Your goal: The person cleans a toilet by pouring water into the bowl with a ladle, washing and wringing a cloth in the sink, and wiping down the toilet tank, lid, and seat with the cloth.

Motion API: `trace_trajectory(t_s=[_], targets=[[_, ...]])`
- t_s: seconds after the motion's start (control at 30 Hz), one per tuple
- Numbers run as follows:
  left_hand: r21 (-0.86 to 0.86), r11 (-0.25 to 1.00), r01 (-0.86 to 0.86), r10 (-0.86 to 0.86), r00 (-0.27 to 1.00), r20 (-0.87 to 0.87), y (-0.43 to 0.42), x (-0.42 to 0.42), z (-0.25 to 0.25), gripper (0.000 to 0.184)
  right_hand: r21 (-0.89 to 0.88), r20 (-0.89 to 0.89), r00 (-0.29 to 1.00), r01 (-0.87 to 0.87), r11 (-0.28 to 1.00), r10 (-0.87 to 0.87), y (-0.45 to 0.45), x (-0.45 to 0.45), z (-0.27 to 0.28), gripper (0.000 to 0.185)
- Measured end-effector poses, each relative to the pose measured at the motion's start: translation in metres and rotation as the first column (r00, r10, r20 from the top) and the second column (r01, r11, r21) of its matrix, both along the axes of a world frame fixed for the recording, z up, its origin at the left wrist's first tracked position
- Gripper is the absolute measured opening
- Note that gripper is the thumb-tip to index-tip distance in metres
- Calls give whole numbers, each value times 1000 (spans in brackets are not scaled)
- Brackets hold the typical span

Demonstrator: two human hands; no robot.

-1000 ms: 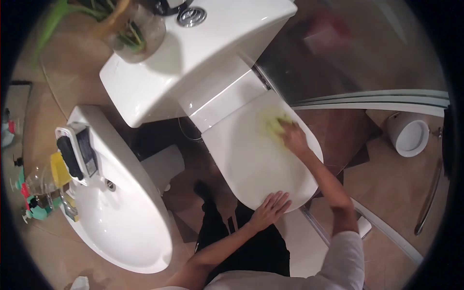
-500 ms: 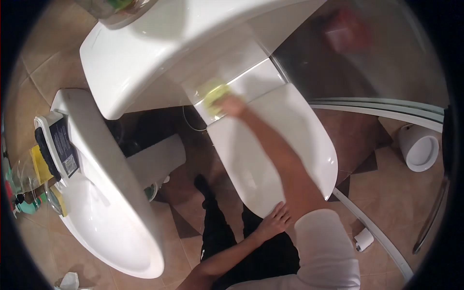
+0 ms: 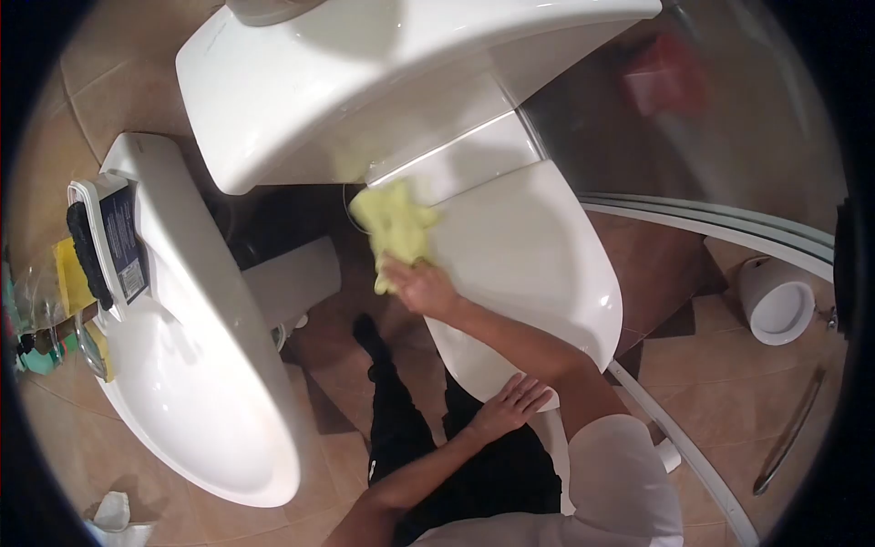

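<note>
My right hand [image 3: 421, 286] grips a yellow cleaning cloth [image 3: 394, 219], which hangs over the left edge of the closed white toilet lid [image 3: 538, 264], near the hinge end. The cloth's edges are slightly blurred. At the lid's front edge rests my left hand [image 3: 510, 407], its fingers stretched out flat and holding nothing. Behind the lid lies the white back part of the toilet [image 3: 474, 159], partly under a large curved white ledge [image 3: 301, 100].
To the left is a white washbasin [image 3: 210, 410] with a dark-labelled white tub [image 3: 118, 242] and a yellow packet [image 3: 75, 273] on its rim. A white toilet brush holder [image 3: 777, 301] stands at right, near the shower rail [image 3: 711, 214]. A blurred red object [image 3: 665, 77] shows beyond.
My right hand has drawn the cloth from the back of the toilet toward me, to the lid's left edge. My left hand stays at the front edge. The view has shifted slightly.
</note>
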State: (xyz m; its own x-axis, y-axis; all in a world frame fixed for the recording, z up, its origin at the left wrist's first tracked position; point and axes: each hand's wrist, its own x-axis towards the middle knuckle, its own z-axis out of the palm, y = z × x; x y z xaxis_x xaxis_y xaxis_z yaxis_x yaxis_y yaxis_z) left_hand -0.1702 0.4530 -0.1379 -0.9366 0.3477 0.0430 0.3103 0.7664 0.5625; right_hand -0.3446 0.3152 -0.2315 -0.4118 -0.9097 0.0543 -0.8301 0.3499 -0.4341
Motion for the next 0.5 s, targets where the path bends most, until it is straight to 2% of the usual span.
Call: trace_trajectory(t_s=[0.03, 0.07, 0.13, 0.17, 0.2, 0.23, 0.27, 0.3, 0.37, 0.4, 0.47, 0.5], targets=[[-1, 1000, 2, -2, 1000, 6, -2, -2, 6, 55, -51, 29, 979, -201, 978, 203, -2, -1, 21, 51], [-59, 998, 12, -11, 1000, 9, -9, -9, 15, 55, -53, 33, 979, -199, 979, 201, 0, -10, 12, 51], [-117, 993, 30, -28, 999, 20, -16, -13, 23, 55, -188, 9, 960, -274, 943, 281, 9, -51, -23, 53], [-106, 994, 33, -30, 999, 26, -17, -14, 23, 55, 107, 65, 974, -223, 969, 217, 16, -73, -33, 53], [-94, 995, 32, -30, 999, 30, -16, -15, 23, 56, 27, -164, 978, -122, 992, 125, 29, -107, -50, 50], [-92, 995, 29, -26, 999, 29, -16, -14, 24, 56, 81, -135, 989, 68, 994, -56, 43, -141, -44, 47], [-99, 995, 27, -24, 999, 25, -16, -14, 24, 56, 262, -115, 951, 308, 915, -287, 54, -172, -54, 43], [-110, 994, 24, -22, 1000, 20, -16, -14, 23, 56, 163, -261, 872, 462, 872, -413, 70, -200, -73, 31], [-81, 997, 13, -12, 1000, 15, -14, -12, 18, 56, 296, -297, 759, 650, 700, -579, 68, -231, -45, 17], [-46, 999, 11, -10, 1000, 16, -12, -12, 15, 56, 296, -299, 762, 646, 704, -574, 59, -230, -58, 17], [21, 999, -23, 23, 1000, 4, -9, -9, 9, 52, 385, -354, 722, 692, 610, -595, 25, -203, -87, 13], [82, 995, -51, 52, 999, -8, -9, -8, 8, 48, 379, -265, 786, 618, 688, -559, -2, -172, -77, 16]])
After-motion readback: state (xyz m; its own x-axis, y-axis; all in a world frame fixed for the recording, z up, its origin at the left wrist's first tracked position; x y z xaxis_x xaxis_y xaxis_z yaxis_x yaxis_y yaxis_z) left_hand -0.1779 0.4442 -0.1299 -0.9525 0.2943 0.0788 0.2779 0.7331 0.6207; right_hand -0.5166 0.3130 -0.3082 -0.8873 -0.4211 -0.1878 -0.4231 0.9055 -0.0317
